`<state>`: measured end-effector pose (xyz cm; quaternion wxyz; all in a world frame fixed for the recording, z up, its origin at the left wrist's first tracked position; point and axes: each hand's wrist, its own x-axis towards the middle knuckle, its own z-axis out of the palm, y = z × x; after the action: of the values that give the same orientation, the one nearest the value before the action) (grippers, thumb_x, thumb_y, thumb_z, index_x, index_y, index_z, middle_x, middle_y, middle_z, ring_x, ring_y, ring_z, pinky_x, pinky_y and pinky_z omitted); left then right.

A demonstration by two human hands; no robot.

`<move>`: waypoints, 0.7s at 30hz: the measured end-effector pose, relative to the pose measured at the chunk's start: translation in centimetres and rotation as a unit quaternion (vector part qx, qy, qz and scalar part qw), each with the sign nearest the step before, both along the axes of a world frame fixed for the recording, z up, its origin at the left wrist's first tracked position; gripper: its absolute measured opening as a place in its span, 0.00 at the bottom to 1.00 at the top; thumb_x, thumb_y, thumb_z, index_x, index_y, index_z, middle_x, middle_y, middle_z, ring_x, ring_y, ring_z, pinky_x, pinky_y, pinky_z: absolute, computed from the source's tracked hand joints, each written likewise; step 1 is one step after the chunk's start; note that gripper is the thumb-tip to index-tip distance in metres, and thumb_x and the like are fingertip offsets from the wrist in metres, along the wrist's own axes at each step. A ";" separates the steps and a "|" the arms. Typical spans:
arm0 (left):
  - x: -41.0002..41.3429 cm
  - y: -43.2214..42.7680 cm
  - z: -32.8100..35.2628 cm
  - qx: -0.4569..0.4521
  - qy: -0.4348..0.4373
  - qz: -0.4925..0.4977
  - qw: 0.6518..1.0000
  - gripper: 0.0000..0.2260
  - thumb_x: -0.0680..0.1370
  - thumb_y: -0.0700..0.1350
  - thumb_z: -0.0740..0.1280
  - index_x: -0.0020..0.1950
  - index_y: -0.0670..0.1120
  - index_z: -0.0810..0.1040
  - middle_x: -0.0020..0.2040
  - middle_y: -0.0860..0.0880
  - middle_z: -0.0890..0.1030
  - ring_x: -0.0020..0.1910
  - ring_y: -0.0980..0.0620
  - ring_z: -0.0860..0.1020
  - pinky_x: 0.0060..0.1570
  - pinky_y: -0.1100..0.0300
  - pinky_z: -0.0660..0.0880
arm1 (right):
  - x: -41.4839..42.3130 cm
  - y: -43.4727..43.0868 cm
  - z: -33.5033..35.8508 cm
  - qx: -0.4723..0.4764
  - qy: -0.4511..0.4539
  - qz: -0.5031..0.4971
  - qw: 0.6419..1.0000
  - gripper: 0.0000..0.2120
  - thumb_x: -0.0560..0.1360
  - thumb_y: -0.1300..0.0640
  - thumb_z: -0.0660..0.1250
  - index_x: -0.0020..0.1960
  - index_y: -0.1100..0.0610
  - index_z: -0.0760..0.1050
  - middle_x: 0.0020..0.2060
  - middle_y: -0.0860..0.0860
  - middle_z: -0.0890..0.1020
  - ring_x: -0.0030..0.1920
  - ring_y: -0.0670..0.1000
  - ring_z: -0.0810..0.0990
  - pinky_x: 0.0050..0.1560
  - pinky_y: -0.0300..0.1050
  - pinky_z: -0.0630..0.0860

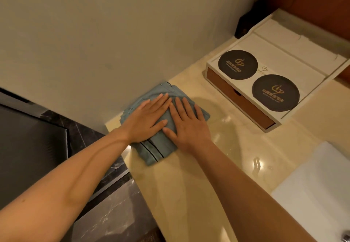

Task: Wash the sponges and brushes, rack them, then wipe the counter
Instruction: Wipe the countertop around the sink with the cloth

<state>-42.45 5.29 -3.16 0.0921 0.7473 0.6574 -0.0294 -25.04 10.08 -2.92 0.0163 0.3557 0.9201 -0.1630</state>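
A folded blue-grey cloth [158,150] with dark stripes lies on the beige stone counter [189,185], up against the wall at the counter's left end. My left hand [146,118] presses flat on the cloth's left half with straight fingers. My right hand [186,123] lies flat beside it on the cloth's right half, fingers spread and pointing to the wall. The two hands touch at the fingertips. No sponges or brushes show in this view.
A white tray box [284,67] with two round black coasters [238,64] [275,92] stands at the back right. A white basin [318,188] sits at the right edge. Left of the counter runs a dark marble ledge [83,133]. The counter by the basin glistens wet.
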 end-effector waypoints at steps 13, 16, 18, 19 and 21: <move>4.4 5.7 0.3 0.016 -0.024 -0.027 0.999 0.32 0.74 0.60 0.39 0.77 0.50 0.44 0.78 0.51 0.47 0.76 0.57 0.43 0.72 0.58 0.42 | 4.1 4.3 0.3 0.008 -0.041 -0.053 0.998 0.34 0.78 0.37 0.44 0.76 0.53 0.36 0.76 0.51 0.39 0.75 0.50 0.36 0.74 0.52 0.36; 5.7 5.0 0.3 0.014 -0.020 -0.023 0.999 0.33 0.74 0.60 0.38 0.77 0.49 0.46 0.78 0.50 0.47 0.76 0.55 0.44 0.73 0.56 0.43 | 5.4 3.7 0.2 0.009 -0.039 -0.054 0.998 0.35 0.77 0.36 0.43 0.76 0.52 0.37 0.76 0.50 0.39 0.76 0.50 0.37 0.74 0.53 0.38; 7.0 4.4 0.3 0.010 -0.016 -0.027 0.999 0.34 0.73 0.60 0.38 0.77 0.48 0.46 0.78 0.50 0.48 0.77 0.54 0.45 0.73 0.56 0.44 | 6.8 2.8 0.2 0.016 -0.041 -0.060 0.997 0.36 0.75 0.34 0.41 0.76 0.51 0.38 0.77 0.50 0.40 0.76 0.50 0.38 0.74 0.53 0.39; 7.7 4.0 0.2 0.009 -0.016 -0.028 0.999 0.34 0.73 0.60 0.38 0.77 0.48 0.47 0.78 0.50 0.48 0.77 0.54 0.45 0.73 0.55 0.44 | 7.5 2.3 0.2 0.016 -0.041 -0.063 0.997 0.36 0.76 0.34 0.43 0.76 0.51 0.38 0.77 0.49 0.41 0.76 0.50 0.38 0.74 0.53 0.39; 9.3 3.2 0.3 0.010 -0.012 -0.033 0.999 0.34 0.73 0.60 0.38 0.77 0.48 0.47 0.78 0.49 0.48 0.77 0.54 0.45 0.73 0.54 0.45 | 9.1 1.3 0.3 0.010 -0.036 -0.074 0.997 0.35 0.77 0.35 0.47 0.76 0.50 0.39 0.77 0.49 0.42 0.76 0.50 0.39 0.74 0.52 0.39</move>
<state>-33.12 8.53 -2.89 0.0914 0.7699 0.6314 -0.0173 -15.90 11.36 -2.61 0.0337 0.4283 0.8919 -0.1413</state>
